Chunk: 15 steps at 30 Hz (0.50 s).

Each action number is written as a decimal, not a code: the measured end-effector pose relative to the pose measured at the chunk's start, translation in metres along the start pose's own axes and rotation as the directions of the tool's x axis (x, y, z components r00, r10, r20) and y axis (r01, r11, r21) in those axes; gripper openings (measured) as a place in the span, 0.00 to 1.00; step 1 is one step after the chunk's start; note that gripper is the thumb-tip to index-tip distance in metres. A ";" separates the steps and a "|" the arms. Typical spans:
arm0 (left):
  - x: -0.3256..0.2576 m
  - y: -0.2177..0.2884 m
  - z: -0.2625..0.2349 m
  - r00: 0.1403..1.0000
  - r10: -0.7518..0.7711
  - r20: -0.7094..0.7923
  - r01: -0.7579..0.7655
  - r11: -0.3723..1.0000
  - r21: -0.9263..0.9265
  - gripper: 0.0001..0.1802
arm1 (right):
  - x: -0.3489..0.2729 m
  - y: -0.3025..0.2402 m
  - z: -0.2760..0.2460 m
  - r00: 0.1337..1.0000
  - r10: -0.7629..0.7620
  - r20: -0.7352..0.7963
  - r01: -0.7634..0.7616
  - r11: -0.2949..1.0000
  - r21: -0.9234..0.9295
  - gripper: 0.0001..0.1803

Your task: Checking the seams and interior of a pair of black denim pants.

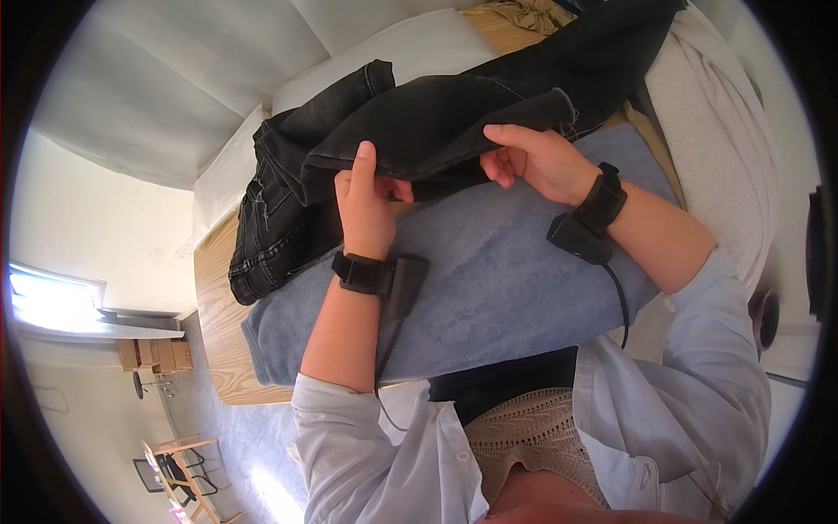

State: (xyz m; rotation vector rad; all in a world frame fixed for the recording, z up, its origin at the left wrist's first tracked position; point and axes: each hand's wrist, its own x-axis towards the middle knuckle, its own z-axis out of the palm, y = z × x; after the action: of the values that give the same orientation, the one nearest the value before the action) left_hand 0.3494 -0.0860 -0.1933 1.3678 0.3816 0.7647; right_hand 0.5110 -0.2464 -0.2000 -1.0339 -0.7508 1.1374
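A pair of black jeans [428, 118] lies rumpled across the far part of the table, one leg stretching to the upper right and the waist part bunched at the left. My left hand [368, 205] grips the near edge of a leg, thumb on top and fingers underneath. Further right, my right hand [546, 164] pinches the same leg near its frayed hem, with the thumb above and the other fingers curled below. Between the two hands the fabric edge is held slightly up. Beneath them a blue fleece cloth [497, 271] lies spread on the table.
The wooden table [218, 349] shows at the left. White fabric [716, 157] hangs at the right, and a tan cloth [528, 13] lies at the far edge. Black wrist devices [406, 286] with cables sit on both wrists. A chair [179, 472] and cardboard boxes [155, 355] stand lower left.
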 end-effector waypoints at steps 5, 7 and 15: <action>0.000 0.000 0.003 0.997 0.055 -0.049 -0.055 0.998 -0.008 0.26 | -0.001 0.000 0.002 1.000 -0.009 0.020 0.010 0.999 -0.037 0.17; 0.001 -0.001 0.003 0.990 0.104 -0.091 -0.106 0.994 -0.012 0.26 | -0.002 -0.001 0.004 0.999 -0.021 0.046 0.024 0.997 -0.078 0.18; 0.011 -0.003 -0.006 0.967 0.088 -0.240 -0.117 0.987 -0.110 0.24 | -0.008 0.001 0.005 0.975 0.075 0.210 0.023 0.902 -0.430 0.19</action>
State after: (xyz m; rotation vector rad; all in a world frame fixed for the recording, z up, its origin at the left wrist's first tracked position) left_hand 0.3545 -0.0743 -0.1954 1.1908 0.4432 1.0246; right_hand 0.5041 -0.2524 -0.1993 -1.2990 -1.2103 1.1473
